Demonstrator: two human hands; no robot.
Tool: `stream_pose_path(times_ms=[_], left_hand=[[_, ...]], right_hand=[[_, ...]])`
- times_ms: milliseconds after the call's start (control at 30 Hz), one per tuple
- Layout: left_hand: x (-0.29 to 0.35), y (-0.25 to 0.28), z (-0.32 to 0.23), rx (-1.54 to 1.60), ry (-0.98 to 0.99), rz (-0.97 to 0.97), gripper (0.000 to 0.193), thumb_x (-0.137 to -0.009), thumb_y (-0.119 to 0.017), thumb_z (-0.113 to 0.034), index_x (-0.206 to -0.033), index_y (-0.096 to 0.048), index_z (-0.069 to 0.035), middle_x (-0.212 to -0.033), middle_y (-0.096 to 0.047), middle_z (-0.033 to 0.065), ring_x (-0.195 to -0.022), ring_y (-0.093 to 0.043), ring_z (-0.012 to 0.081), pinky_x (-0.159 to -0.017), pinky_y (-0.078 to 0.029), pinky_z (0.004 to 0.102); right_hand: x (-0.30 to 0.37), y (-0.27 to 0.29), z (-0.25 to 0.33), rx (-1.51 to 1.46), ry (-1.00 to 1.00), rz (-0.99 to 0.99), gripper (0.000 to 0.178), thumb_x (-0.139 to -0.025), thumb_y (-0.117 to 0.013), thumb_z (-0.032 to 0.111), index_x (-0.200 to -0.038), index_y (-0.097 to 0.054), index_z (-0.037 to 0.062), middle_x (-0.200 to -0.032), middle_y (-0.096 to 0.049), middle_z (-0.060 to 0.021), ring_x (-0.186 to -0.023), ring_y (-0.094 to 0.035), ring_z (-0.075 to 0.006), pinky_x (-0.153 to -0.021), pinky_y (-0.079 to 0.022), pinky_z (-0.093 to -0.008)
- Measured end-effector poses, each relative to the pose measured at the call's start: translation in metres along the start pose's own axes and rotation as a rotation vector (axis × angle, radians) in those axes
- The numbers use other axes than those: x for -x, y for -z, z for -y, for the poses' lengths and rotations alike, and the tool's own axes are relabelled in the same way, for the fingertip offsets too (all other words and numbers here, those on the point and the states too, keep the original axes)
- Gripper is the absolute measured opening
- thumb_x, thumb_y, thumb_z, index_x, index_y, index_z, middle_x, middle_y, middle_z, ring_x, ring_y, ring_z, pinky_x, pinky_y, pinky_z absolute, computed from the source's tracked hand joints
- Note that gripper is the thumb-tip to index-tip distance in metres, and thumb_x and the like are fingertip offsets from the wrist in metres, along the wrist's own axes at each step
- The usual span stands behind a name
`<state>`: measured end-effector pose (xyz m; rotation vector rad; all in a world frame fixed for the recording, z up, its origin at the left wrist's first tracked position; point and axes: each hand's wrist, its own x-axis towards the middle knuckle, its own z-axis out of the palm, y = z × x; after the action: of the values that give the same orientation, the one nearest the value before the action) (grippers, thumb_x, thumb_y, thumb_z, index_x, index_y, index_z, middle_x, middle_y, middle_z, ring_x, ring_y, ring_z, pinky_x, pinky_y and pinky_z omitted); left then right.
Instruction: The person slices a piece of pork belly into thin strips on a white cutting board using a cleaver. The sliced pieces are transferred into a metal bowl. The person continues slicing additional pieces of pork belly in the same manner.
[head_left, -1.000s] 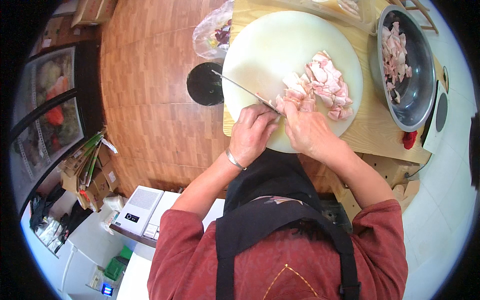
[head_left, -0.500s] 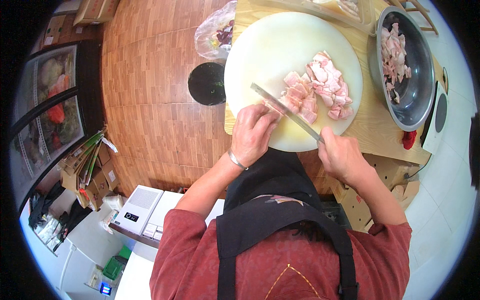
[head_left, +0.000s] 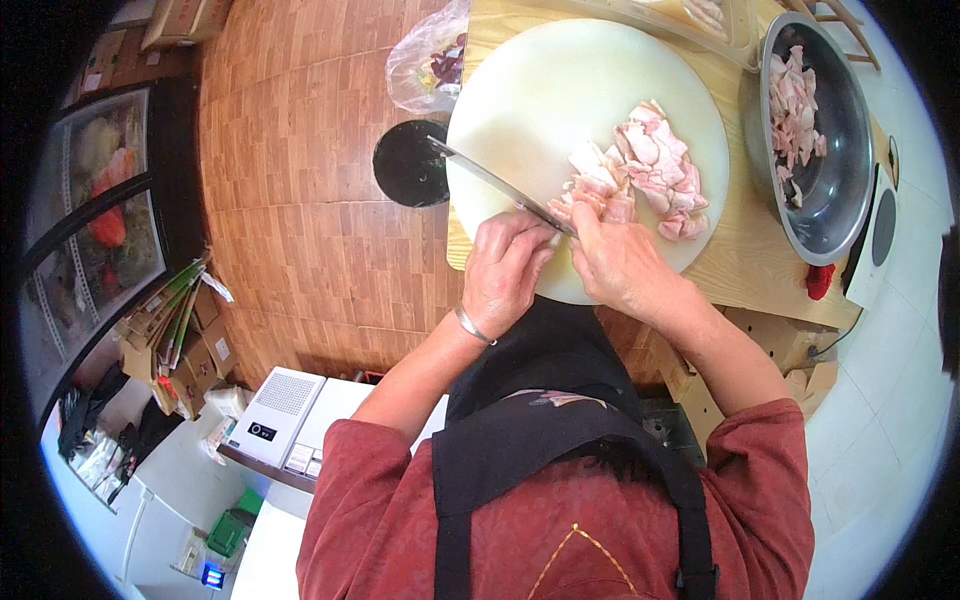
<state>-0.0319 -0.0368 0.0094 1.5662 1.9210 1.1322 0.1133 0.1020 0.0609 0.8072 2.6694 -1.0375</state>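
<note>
Knife point(head_left: 500, 186) and right hand point(head_left: 622, 268) have shifted left since last frame. Right is clamped on knife handle; left hand point(head_left: 505, 268) has fingers curled beside blade, can't tell if gripping. Meat pieces point(head_left: 655, 168) on round white board point(head_left: 530, 95), counter point(head_left: 755, 255) below.

Pale pink meat pieces point(head_left: 657, 165) lie on the white board point(head_left: 550, 90) beside the slanted knife point(head_left: 499, 185).

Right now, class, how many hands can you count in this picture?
2: the left hand at the cutting board's lower-left edge, and the right hand nearby, holding the knife. No others show, though some fingers are hidden.
</note>
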Motion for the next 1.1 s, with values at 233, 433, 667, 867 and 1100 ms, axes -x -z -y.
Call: stream_pose_path(times_ms=[233, 433, 667, 867, 1100], left_hand=[[0.006, -0.002, -0.004, -0.027, 0.019, -0.066, 0.029, -0.081, -0.078, 0.000, -0.109, -0.072, -0.004, -0.112, -0.064, 0.0130, -0.107, -0.062, 0.0357, -0.092, -0.051, 0.0439], [0.004, -0.003, -0.007, -0.029, 0.011, -0.091, 0.028, -0.081, -0.077, 0.000, -0.109, -0.072, -0.004, -0.110, -0.064, 0.0129, -0.106, -0.062, 0.0354, -0.092, -0.051, 0.0439], [-0.001, 0.003, -0.005, -0.016, -0.006, -0.039, 0.022, -0.084, -0.075, 0.001, -0.106, -0.071, -0.003, -0.111, -0.063, 0.0148, -0.106, -0.061, 0.0352, -0.091, -0.051, 0.0430], [0.000, 0.000, -0.007, 0.007, 0.053, -0.047, 0.021, -0.084, -0.075, -0.001, -0.104, -0.070, -0.004, -0.113, -0.064, 0.0128, -0.107, -0.061, 0.0359, -0.090, -0.051, 0.0438], [0.003, -0.001, -0.006, -0.011, 0.071, -0.055, 0.023, -0.083, -0.076, -0.001, -0.105, -0.070, -0.004, -0.112, -0.064, 0.0127, -0.106, -0.061, 0.0350, -0.091, -0.051, 0.0430]], right_hand=[[0.054, 0.005, -0.026, -0.046, -0.155, 0.074, 0.021, -0.095, -0.059, 0.010, -0.109, -0.046, 0.0015, -0.078, -0.066, -0.0269, -0.074, -0.066, -0.0501, -0.066, -0.050, -0.0588], [0.070, 0.029, -0.017, 0.048, -0.173, 0.031, 0.017, -0.093, -0.059, 0.010, -0.102, -0.047, 0.0022, -0.073, -0.066, -0.0228, -0.069, -0.066, -0.0474, -0.063, -0.051, -0.0578], [0.079, 0.046, -0.005, 0.106, -0.045, 0.153, 0.017, -0.090, -0.060, 0.008, -0.098, -0.046, 0.0019, -0.070, -0.065, -0.0222, -0.065, -0.067, -0.0449, -0.057, -0.051, -0.0554], [0.046, 0.026, 0.001, 0.025, -0.086, 0.181, 0.017, -0.090, -0.060, 0.006, -0.101, -0.047, -0.0004, -0.073, -0.067, -0.0248, -0.068, -0.068, -0.0466, -0.059, -0.052, -0.0554], [0.019, -0.001, -0.004, -0.033, 0.054, 0.007, 0.021, -0.094, -0.058, 0.008, -0.109, -0.045, 0.0013, -0.080, -0.067, -0.0280, -0.072, -0.066, -0.0503, -0.063, -0.050, -0.0594]])
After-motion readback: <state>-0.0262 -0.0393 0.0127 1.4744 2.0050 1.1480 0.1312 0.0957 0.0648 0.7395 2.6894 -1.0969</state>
